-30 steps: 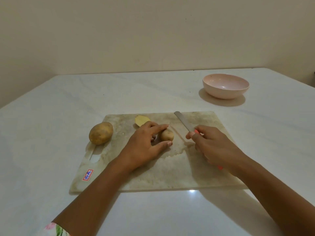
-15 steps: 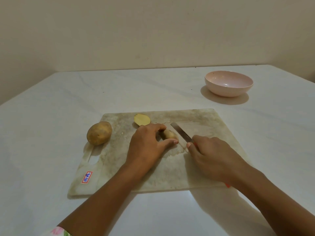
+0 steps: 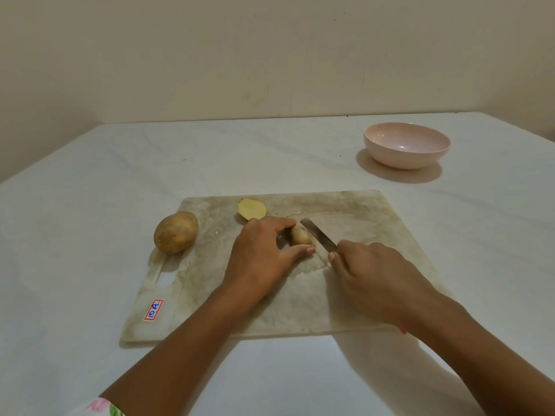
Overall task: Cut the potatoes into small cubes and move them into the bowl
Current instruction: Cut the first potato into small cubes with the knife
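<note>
Pinching the potato half (image 3: 301, 235), left hand (image 3: 261, 259); right hand (image 3: 375, 280) grips the knife (image 3: 319, 238), blade alongside the half's right flank.

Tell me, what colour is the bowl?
The bowl is pale pink, seen in the head view.

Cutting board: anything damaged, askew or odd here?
The cutting board is heavily stained and scuffed and lies slightly skewed on the table. The whole potato sits at its left edge, by the handle slot, and could roll off. Otherwise normal: left hand holds the potato piece, right hand the knife; nothing spilled.
</note>
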